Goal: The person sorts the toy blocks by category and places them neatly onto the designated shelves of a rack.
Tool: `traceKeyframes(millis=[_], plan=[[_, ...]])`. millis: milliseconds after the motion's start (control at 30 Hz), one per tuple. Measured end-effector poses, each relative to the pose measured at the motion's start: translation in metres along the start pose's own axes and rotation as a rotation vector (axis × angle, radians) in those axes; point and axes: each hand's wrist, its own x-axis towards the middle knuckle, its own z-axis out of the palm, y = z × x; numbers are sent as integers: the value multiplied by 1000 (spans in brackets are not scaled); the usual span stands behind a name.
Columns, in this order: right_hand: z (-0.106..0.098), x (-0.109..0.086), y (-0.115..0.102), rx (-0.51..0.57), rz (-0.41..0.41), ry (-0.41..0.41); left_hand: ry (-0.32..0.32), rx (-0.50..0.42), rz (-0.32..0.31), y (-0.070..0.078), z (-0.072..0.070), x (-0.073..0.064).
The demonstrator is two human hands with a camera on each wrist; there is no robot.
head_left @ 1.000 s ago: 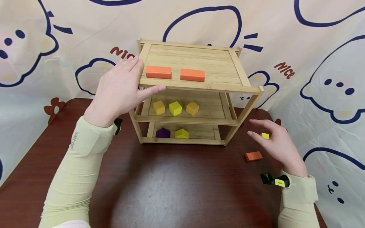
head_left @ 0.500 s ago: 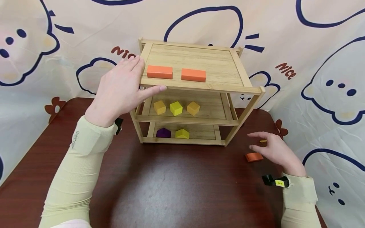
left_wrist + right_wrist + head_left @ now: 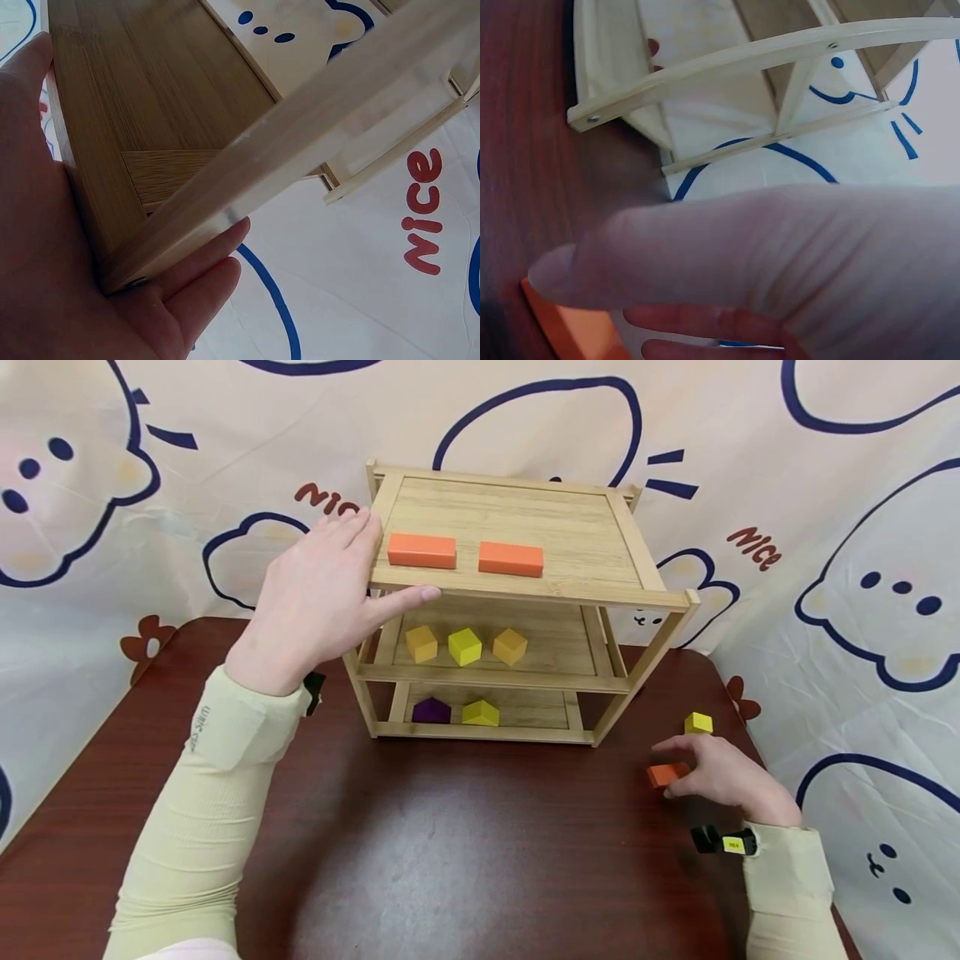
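"Doing what with the left hand?"

"Resting it, with thumb spread from straight fingers, against a corner of the grained, pale wooden rack."

"And with the right hand?"

"Curving it about an oblong orange block, lying on the glossy dark worktop near a yellow cube — pinching or bracketing, impossible to tell."

Head cam: high, facing forward and down over tabletop, shelf upper center. Wrist cams close, tilted: left has it across upper left, right along the top. All three share shelf.
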Motion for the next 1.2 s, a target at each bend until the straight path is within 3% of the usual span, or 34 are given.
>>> traceKeyframes(millis=[267,700,1200], plan=[[8,4,9,-39,15,2,-7,-6,-5,0,0,0],[19,9,10,-113,-27,94,-5,-6,-8,0,-1,-1],[19,11,9,-54,-52,148,-9,-7,-5,1,0,0]])
